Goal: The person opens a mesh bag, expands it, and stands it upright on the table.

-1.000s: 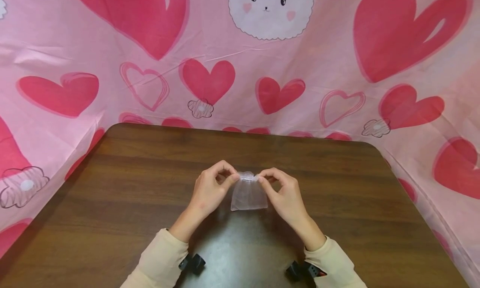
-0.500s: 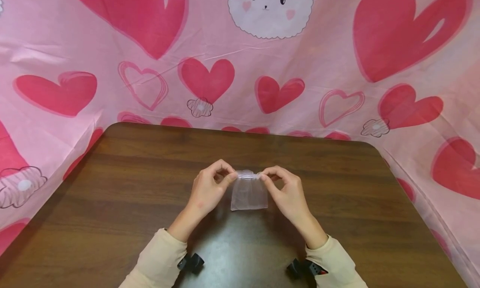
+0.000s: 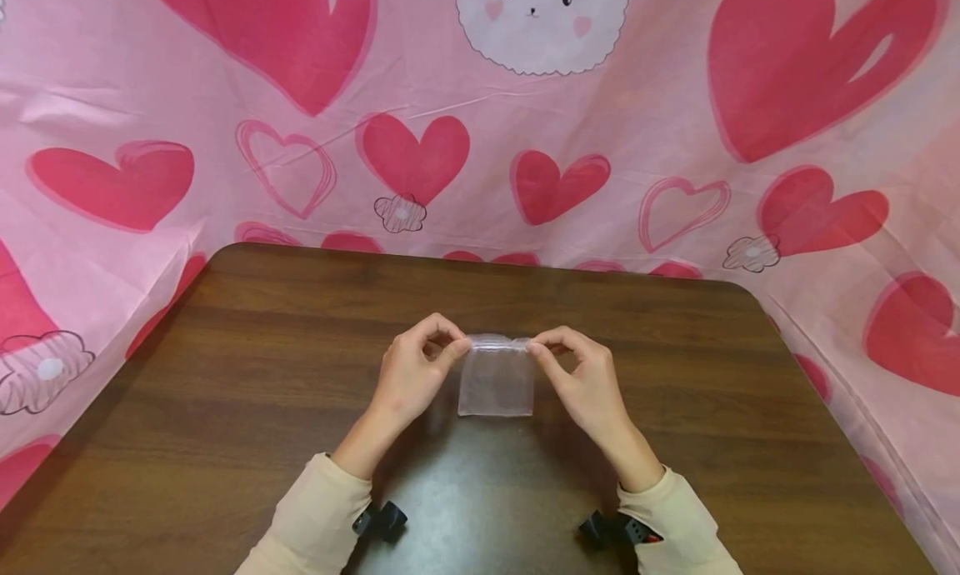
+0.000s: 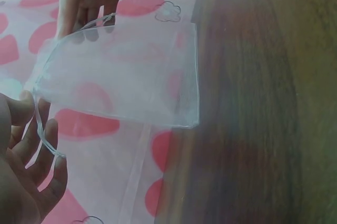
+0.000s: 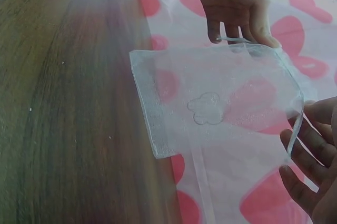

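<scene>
A small sheer white drawstring pouch (image 3: 496, 383) hangs between both hands above the table, its closed bottom edge toward the person. My left hand (image 3: 415, 368) pinches its top left corner between thumb and fingers. At the top right corner my right hand (image 3: 581, 381) pinches it the same way. In the left wrist view the pouch (image 4: 121, 77) is spread nearly flat, and a white drawstring (image 4: 47, 142) trails along the left fingers. From the right wrist, another cord end (image 5: 291, 142) shows beside the right fingers. Nothing can be seen inside the see-through fabric.
The brown wooden table (image 3: 300, 350) has rounded far corners. Behind it and at its sides hangs a pink cloth (image 3: 480, 100) printed with red hearts. Black wrist cameras are strapped on both sleeves.
The hands have moved slightly apart and a little away from the person. The gathered top of the pouch has widened, and its fabric lies flatter and squarer.
</scene>
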Action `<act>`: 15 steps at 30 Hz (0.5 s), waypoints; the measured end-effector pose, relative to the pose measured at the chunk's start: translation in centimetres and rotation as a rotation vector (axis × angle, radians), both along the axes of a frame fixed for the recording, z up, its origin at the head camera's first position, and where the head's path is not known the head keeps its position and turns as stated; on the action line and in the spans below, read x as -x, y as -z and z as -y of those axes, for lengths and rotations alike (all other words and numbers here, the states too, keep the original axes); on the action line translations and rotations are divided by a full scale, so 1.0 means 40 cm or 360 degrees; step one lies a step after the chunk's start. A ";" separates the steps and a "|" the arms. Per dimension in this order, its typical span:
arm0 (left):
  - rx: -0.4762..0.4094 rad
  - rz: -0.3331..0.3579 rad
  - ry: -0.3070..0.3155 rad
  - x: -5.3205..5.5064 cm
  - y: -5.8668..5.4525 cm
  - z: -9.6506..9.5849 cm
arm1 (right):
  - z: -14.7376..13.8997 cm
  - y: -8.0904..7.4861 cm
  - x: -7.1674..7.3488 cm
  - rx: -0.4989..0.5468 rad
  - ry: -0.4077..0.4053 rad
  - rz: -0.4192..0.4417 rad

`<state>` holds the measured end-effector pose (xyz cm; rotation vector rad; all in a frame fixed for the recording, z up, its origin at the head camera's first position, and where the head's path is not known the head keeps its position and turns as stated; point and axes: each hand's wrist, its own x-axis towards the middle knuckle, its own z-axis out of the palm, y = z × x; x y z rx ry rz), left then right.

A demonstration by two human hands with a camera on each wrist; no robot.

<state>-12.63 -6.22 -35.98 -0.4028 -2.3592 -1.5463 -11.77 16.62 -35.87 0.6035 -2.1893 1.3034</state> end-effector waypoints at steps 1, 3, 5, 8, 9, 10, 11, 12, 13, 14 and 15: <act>-0.0002 0.0001 0.0000 0.000 -0.001 0.000 | -0.001 0.000 0.001 -0.0003 0.0003 0.0000; -0.0001 0.0002 -0.0006 0.001 -0.001 0.002 | -0.003 0.000 0.001 -0.0004 0.0005 0.0005; 0.0002 0.0005 -0.0013 0.001 -0.002 0.002 | -0.005 0.000 0.002 -0.0012 0.0005 0.0009; 0.0009 0.0006 -0.0014 0.004 -0.002 0.003 | -0.007 0.000 0.004 -0.0027 0.0002 0.0013; 0.0009 0.0005 -0.0010 0.005 -0.002 0.003 | -0.008 0.000 0.005 -0.0032 0.0001 0.0011; 0.0008 0.0002 -0.0006 0.005 -0.003 0.003 | -0.008 0.000 0.006 -0.0039 0.0001 0.0006; 0.0009 0.0000 -0.0003 0.006 -0.003 0.004 | -0.009 0.000 0.006 -0.0043 0.0000 0.0002; 0.0011 -0.0003 -0.0001 0.007 -0.003 0.004 | -0.010 0.000 0.007 -0.0049 -0.0003 -0.0003; 0.0012 -0.0005 0.0002 0.007 -0.003 0.005 | -0.011 0.001 0.008 -0.0054 -0.0006 -0.0009; 0.0015 -0.0005 0.0004 0.007 -0.003 0.006 | -0.011 0.001 0.008 -0.0060 -0.0008 -0.0014; 0.0018 -0.0005 0.0006 0.006 -0.004 0.006 | -0.012 0.002 0.009 -0.0067 -0.0009 -0.0021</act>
